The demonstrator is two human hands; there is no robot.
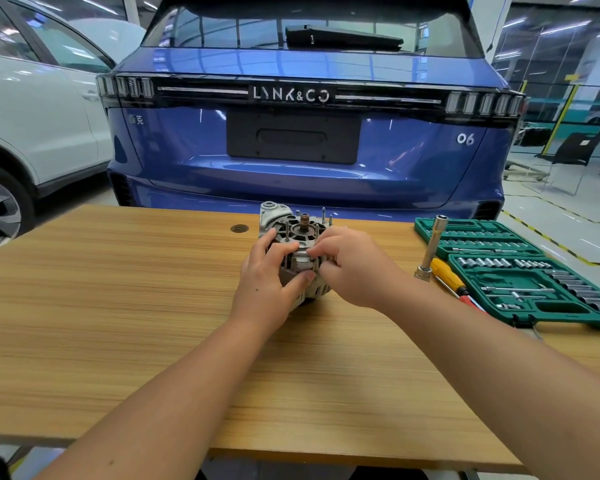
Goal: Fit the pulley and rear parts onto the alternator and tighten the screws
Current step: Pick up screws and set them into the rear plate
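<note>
2 hands meet at frame centre on the alternator (300,249) standing on the desk (118,306); left hand (269,282) grip curls round its housing; right hand (352,266) grip pinches a rear part.

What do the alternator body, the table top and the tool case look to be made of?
Alternator: likely cast aluminium, judging by its dull grey, ribbed housing. Table top: wood-grain surface, probably laminate, given its even stripes. Socket set case: green moulded plastic with shaped slots.
</note>
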